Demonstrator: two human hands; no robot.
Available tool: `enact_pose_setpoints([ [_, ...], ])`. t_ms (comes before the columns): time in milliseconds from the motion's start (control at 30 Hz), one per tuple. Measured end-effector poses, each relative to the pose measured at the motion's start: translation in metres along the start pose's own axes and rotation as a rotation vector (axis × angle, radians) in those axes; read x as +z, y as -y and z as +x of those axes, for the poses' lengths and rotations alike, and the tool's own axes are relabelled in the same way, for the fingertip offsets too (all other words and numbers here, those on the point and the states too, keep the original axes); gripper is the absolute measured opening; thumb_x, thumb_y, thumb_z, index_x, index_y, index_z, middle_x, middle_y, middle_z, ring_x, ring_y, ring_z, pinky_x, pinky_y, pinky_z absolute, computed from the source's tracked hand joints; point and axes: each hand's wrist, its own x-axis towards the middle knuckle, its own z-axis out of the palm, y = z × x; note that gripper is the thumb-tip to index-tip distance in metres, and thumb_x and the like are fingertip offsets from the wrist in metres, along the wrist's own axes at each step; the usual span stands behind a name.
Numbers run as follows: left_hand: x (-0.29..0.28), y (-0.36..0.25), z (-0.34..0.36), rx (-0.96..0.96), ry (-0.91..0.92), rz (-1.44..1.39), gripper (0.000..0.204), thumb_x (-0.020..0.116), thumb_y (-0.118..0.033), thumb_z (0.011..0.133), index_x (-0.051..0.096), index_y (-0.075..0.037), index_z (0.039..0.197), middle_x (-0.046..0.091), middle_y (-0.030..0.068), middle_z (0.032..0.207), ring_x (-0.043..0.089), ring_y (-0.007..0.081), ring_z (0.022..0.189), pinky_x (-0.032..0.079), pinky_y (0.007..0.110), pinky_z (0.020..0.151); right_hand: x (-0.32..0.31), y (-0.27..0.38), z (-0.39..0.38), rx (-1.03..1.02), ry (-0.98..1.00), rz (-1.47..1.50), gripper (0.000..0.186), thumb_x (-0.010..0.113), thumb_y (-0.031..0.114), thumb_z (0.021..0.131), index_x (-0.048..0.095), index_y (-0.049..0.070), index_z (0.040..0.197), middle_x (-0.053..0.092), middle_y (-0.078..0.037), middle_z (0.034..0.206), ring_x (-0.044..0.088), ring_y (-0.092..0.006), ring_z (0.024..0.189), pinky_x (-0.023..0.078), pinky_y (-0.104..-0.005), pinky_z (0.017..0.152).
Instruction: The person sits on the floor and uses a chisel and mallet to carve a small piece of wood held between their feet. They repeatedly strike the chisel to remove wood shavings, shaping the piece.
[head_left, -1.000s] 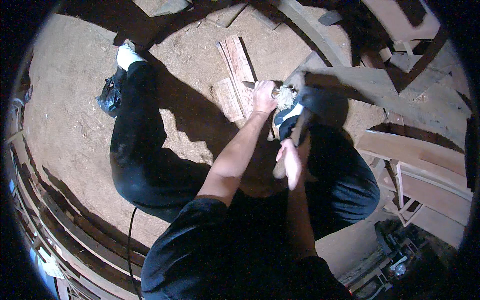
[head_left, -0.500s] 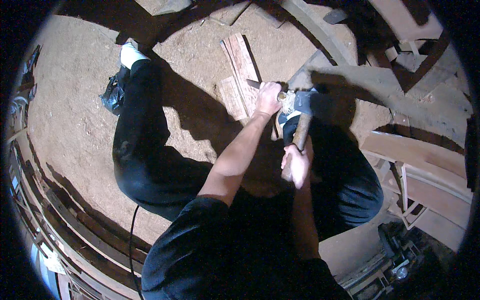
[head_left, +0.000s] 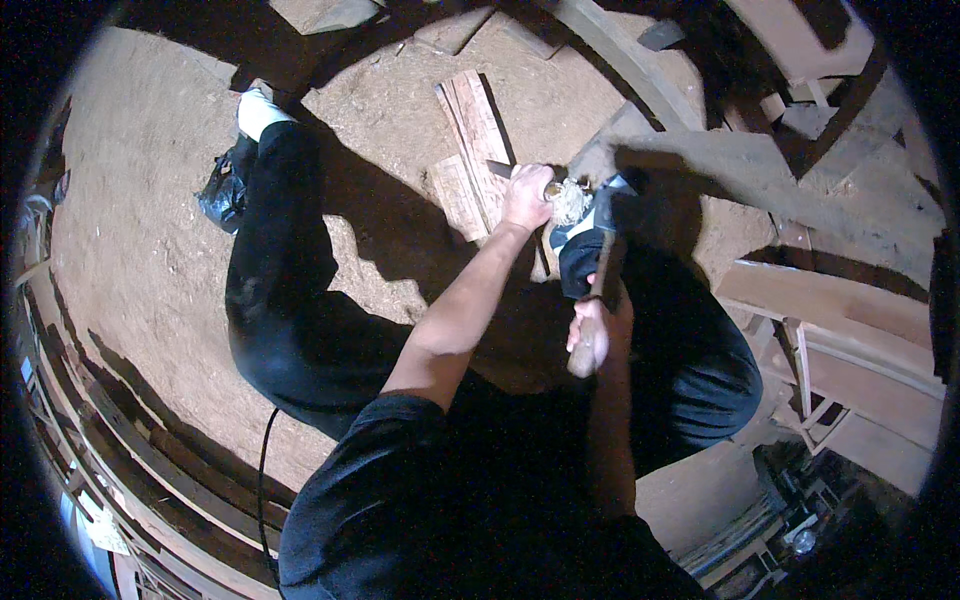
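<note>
My left hand (head_left: 527, 197) is closed around a chisel (head_left: 498, 168). Its dark blade sticks out to the left, and its frayed, splintered wooden butt (head_left: 569, 201) shows on the right. My right hand (head_left: 597, 330) grips the wooden handle of a hammer (head_left: 608, 268). The dark hammer head is up and slightly right of the chisel butt, apart from it. Just left of my left hand lie split reddish wood pieces (head_left: 470, 125) on the ground, with a shorter pale piece (head_left: 456, 195) alongside. My left fingers are partly hidden from above.
Sandy, chip-strewn ground (head_left: 150, 200) spreads around my outstretched legs. A black plastic bag (head_left: 222, 195) lies by my left foot. Thick timbers (head_left: 800, 170) and stacked boards (head_left: 830, 310) stand to the right. A black cable (head_left: 265, 470) runs past my left side, near long wooden strips (head_left: 170, 470).
The hammer head has come away from the chisel butt, moving slightly right, and its handle has tilted. My left hand with the chisel has shifted slightly left.
</note>
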Motion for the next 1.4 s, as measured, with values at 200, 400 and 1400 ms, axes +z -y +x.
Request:
enact_pose_setpoints([
  [200, -0.012, -0.04, 0.008, -0.135, 0.148, -0.226, 0.022, 0.061, -0.018, 0.061, 0.056, -0.003, 0.075, 0.059, 0.0177, 0.079, 0.055, 0.0359, 0.08, 0.042, 0.041, 0.072, -0.021, -0.005, -0.013, 0.047, 0.206, 0.339, 0.048, 0.052, 0.0, 0.065, 0.039, 0.004, 0.111, 0.046, -0.011, 0.062, 0.047, -0.0207, 0.035, 0.042, -0.0364, 0.031],
  [400, -0.018, -0.033, 0.002, -0.161, 0.203, -0.213, 0.023, 0.066, -0.021, 0.066, 0.06, -0.003, 0.079, 0.061, 0.0161, 0.076, 0.06, 0.0318, 0.074, 0.047, 0.038, 0.065, -0.007, -0.001, -0.027, 0.051, 0.091, 0.139, 0.048, 0.052, 0.004, 0.067, 0.038, 0.004, 0.113, 0.045, -0.01, 0.066, 0.045, -0.0191, 0.037, 0.042, -0.0343, 0.033],
  [1400, -0.015, 0.008, 0.002, 0.059, 0.168, -0.097, 0.018, 0.058, -0.008, 0.057, 0.052, -0.006, 0.075, 0.055, 0.0107, 0.075, 0.053, 0.0291, 0.079, 0.039, 0.038, 0.071, -0.021, -0.037, -0.005, 0.113, 0.175, -0.03, 0.052, 0.058, 0.006, 0.063, 0.04, -0.001, 0.112, 0.049, -0.011, 0.067, 0.05, -0.0226, 0.041, 0.04, -0.0348, 0.038],
])
